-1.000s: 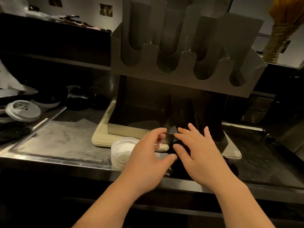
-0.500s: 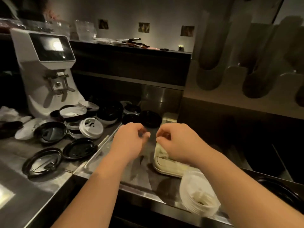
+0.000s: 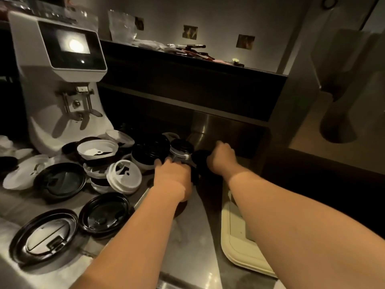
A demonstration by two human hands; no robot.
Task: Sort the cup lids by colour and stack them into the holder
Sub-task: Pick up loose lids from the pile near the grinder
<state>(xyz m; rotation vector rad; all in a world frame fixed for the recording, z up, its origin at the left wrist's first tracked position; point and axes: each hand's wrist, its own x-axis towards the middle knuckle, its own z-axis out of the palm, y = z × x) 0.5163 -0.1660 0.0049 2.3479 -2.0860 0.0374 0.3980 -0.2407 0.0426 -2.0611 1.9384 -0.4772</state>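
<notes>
As left hand (image 3: 173,177), right hand (image 3: 221,157) meet black lids (image 3: 199,158) | tray (image 3: 239,247) edge right

Stainless steel counter (image 3: 193,236): white coffee grinder (image 3: 62,80) back-left, black plastic cup lids (image 3: 44,236) and white plastic cup lids (image 3: 124,176) scattered, cream plastic tray (image 3: 235,247) right.

light: dim, warm, overhead | glare: round hotspot on grinder screen (image 3: 76,45), sheen on steel tabletop (image 3: 187,247) | shadows: deep under shelf (image 3: 187,84) | blur: left hand (image 3: 174,174), right hand (image 3: 221,156) soft; holder (image 3: 341,84) smeared | edges: wide-angle bending
</notes>
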